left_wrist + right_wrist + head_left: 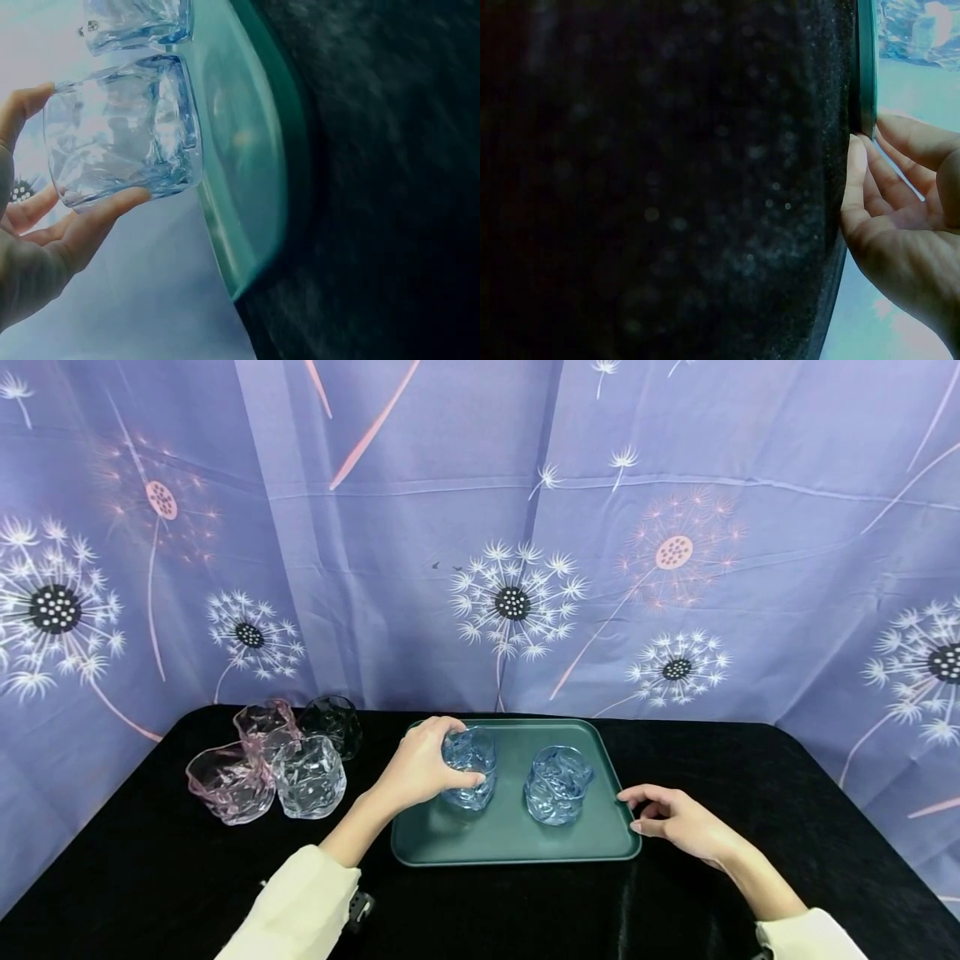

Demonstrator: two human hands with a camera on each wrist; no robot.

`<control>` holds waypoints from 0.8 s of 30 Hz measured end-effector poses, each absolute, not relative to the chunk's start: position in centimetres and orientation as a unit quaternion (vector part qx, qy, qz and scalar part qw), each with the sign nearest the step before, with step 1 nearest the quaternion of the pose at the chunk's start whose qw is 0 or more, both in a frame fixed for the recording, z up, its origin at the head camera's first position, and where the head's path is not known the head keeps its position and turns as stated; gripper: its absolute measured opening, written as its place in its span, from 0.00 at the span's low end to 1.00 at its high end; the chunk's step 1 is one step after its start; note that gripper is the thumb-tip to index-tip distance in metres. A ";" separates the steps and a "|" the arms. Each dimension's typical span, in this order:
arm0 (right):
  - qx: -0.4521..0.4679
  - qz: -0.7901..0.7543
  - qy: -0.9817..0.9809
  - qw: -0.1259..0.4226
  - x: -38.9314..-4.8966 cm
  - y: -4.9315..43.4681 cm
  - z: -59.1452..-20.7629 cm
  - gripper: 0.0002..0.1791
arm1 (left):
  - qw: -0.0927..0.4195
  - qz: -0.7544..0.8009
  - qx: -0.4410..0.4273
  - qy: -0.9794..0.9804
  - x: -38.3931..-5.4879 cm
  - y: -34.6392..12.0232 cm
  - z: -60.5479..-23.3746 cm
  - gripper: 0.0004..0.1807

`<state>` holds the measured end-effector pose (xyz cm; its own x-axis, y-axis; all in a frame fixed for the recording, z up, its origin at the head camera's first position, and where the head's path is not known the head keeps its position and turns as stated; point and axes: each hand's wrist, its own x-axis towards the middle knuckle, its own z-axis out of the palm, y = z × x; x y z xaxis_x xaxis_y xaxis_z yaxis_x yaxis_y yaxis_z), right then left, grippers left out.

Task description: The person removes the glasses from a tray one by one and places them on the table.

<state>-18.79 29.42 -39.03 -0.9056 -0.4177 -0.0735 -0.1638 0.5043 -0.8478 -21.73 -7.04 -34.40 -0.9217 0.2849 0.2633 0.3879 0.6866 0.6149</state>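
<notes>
With the left hand [424, 763] gripping the left blue glass [476, 752] and the right hand [678, 821] pinching the tray [517, 849] rim, keep the glass upright, clear of the second glass [557, 786].

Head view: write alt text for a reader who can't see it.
A person's left hand holds a blue glass at the left side of a green tray, while the right hand holds the tray's right rim. A second blue glass stands on the tray. To the left, two pink glasses, a clear glass and a dark glass are on a black table.
</notes>
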 end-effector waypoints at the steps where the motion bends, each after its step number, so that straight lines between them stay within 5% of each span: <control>1: -0.169 -0.468 0.857 0.135 -18.8 29.4 -39.0 0.22 | 0.076 -0.351 -0.183 -0.915 -21.6 -7.3 -34.3 0.36; 24: -0.170 -0.467 0.857 0.134 -18.7 29.3 -39.0 0.22 | 0.126 -0.334 -0.193 -0.914 -17.7 -14.2 -33.3 0.33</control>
